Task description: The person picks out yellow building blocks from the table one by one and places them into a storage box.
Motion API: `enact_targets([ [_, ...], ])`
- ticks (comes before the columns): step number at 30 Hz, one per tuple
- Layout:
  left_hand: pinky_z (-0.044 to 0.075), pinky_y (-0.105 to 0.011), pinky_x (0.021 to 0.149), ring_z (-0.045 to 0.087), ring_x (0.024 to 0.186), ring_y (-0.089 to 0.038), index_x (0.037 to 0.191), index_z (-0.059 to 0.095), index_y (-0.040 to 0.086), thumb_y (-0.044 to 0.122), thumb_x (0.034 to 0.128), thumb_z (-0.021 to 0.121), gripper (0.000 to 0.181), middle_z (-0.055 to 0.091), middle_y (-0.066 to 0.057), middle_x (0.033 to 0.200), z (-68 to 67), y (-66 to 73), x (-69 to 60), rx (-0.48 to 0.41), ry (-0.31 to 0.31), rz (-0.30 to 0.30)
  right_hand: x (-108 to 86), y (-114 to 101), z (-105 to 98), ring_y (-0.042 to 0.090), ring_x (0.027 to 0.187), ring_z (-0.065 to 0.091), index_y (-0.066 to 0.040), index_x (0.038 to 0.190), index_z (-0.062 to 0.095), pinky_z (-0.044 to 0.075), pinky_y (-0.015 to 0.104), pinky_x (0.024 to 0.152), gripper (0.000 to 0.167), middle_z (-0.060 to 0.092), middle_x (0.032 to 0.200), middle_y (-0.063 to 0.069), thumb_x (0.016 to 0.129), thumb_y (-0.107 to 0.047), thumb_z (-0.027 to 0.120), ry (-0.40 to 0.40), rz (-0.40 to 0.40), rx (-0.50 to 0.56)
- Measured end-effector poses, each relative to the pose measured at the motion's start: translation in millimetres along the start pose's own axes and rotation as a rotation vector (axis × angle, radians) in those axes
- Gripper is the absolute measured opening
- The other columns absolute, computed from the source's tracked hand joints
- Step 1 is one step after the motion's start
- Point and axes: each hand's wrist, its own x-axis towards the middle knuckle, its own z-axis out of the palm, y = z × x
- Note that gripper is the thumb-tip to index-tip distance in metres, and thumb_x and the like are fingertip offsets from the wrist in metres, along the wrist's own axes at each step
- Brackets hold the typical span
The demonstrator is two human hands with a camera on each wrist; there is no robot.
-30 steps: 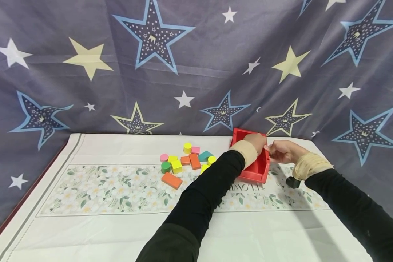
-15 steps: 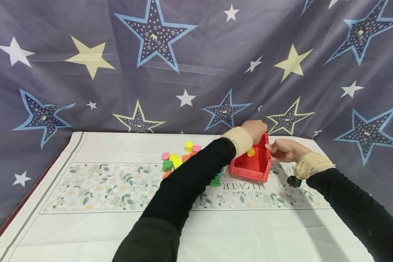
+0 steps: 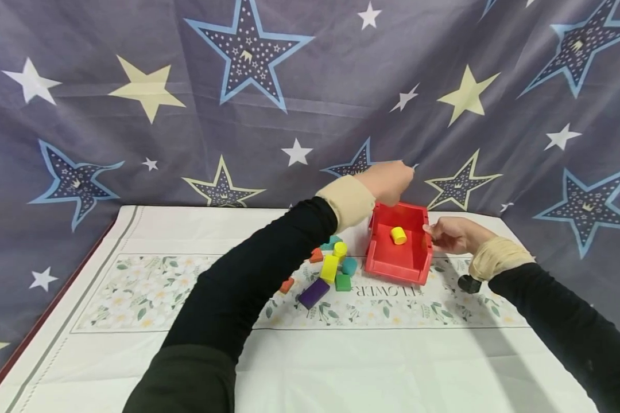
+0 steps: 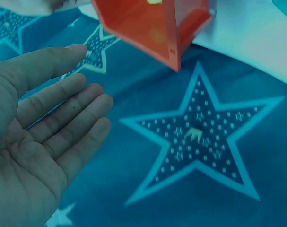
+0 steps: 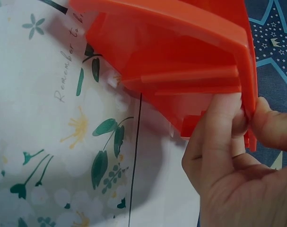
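Here's the head view: a red plastic bin (image 3: pixel 399 268) sits on the cloth-covered bench (image 3: pixel 372 367), with a yellow cylinder (image 3: pixel 398 235) lying inside it, and the hands are well apart. The right hand (image 3: pixel 456 235) has the bin by its 3 o'clock wall; the left hand (image 3: pixel 391 180) hangs at the bin's 12 o'clock, above the far rim. Out between 8 and 10 o'clock from the bin, a purple rectangular block (image 3: pixel 314 293), a yellow rectangular block (image 3: pixel 329 268), a green block (image 3: pixel 343 282) and a teal cylinder (image 3: pixel 349 265) lie close together. Over to the left wrist: the left hand fills 8 o'clock, fingers extended, nothing in its grasp, clear of the bin up at 12, star-printed curtain (image 4: pixel 256 156) beyond. And the right wrist: thumb one side, fingers the other, the right hand pinches the bin's edge at 4 o'clock, printed lettering (image 5: pixel 67 78) over at 10.
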Motion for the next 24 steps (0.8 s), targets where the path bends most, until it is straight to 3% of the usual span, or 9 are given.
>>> enact_targets([
  [3, 0.054, -0.023, 0.078, 0.053, 0.074, -0.013, 0.094, 0.066, 0.011, 0.013, 0.0963, 0.064, 0.004, 0.059, 0.000, 0.080, -6.0, -7.3, -9.1, 0.002, 0.005, 0.003, 0.2, 0.3, -0.9, 0.004, 0.067, 0.063, -0.012, 0.079, 0.058, 0.059, 0.019, 0.070, 0.035, 0.061, 0.070, -0.006, 0.102, 0.002, 0.036, 0.008, -0.003, 0.010],
  [6, 0.047, -0.022, 0.067, 0.039, 0.060, -0.012, 0.071, 0.050, 0.014, 0.012, 0.0958, 0.064, 0.028, 0.041, 0.001, 0.064, -9.0, -14.0, -19.1, 0.010, -0.006, 0.018, 0.2, 0.5, -1.2, 0.004, 0.068, 0.063, -0.010, 0.082, 0.059, 0.059, 0.019, 0.071, 0.032, 0.062, 0.071, -0.006, 0.107, -0.006, 0.038, -0.004, -0.013, -0.013],
  [10, 0.039, -0.022, 0.060, 0.028, 0.054, -0.012, 0.065, 0.039, 0.015, 0.013, 0.0952, 0.064, 0.039, 0.029, 0.000, 0.060, -10.4, -20.9, -34.2, 0.021, -0.013, 0.031, 0.3, 0.8, -1.8, 0.004, 0.068, 0.063, -0.010, 0.083, 0.059, 0.059, 0.018, 0.072, 0.033, 0.062, 0.072, -0.006, 0.108, -0.011, 0.038, -0.017, -0.018, -0.034],
  [13, 0.042, -0.022, 0.062, 0.036, 0.058, -0.012, 0.070, 0.051, 0.014, 0.013, 0.0943, 0.067, 0.030, 0.038, 0.000, 0.062, -10.0, -25.1, -45.7, 0.009, -0.012, 0.033, 0.3, 0.4, -1.7, 0.004, 0.068, 0.063, -0.011, 0.079, 0.060, 0.059, 0.019, 0.072, 0.036, 0.062, 0.071, -0.006, 0.106, -0.006, 0.037, -0.012, -0.015, -0.014],
  [16, 0.053, -0.023, 0.074, 0.057, 0.074, -0.013, 0.089, 0.071, 0.011, 0.014, 0.0921, 0.073, 0.004, 0.063, -0.001, 0.077, -7.6, -29.0, -56.2, -0.016, -0.005, 0.045, 0.1, -0.1, -1.5, 0.004, 0.067, 0.063, -0.011, 0.076, 0.059, 0.059, 0.019, 0.071, 0.036, 0.061, 0.070, -0.006, 0.105, -0.003, 0.038, -0.001, -0.017, 0.002],
  [18, 0.057, -0.027, 0.087, 0.066, 0.093, -0.016, 0.108, 0.076, 0.011, 0.015, 0.0904, 0.077, 0.018, 0.074, -0.003, 0.099, -3.9, -31.7, -61.8, -0.038, 0.005, 0.055, -0.5, -0.3, -1.4, 0.005, 0.067, 0.063, -0.011, 0.076, 0.059, 0.059, 0.019, 0.071, 0.036, 0.060, 0.069, -0.006, 0.105, -0.004, 0.039, 0.003, -0.015, 0.003],
  [20, 0.056, -0.031, 0.096, 0.068, 0.106, -0.018, 0.119, 0.075, 0.010, 0.016, 0.0902, 0.077, 0.030, 0.075, -0.005, 0.115, 1.0, -34.8, -66.1, -0.051, 0.011, 0.068, -0.9, -0.2, -1.3, 0.005, 0.066, 0.063, -0.010, 0.078, 0.059, 0.059, 0.019, 0.071, 0.035, 0.060, 0.068, -0.006, 0.107, -0.009, 0.039, 0.000, -0.016, -0.010],
  [24, 0.054, -0.031, 0.099, 0.067, 0.108, -0.019, 0.124, 0.073, 0.009, 0.017, 0.0901, 0.078, 0.035, 0.074, -0.005, 0.120, 14.1, -41.4, -71.4, -0.069, 0.019, 0.085, -0.2, 0.9, -0.1, 0.005, 0.066, 0.062, -0.010, 0.078, 0.057, 0.058, 0.018, 0.070, 0.035, 0.058, 0.066, -0.005, 0.107, -0.011, 0.039, -0.007, -0.016, -0.022],
])
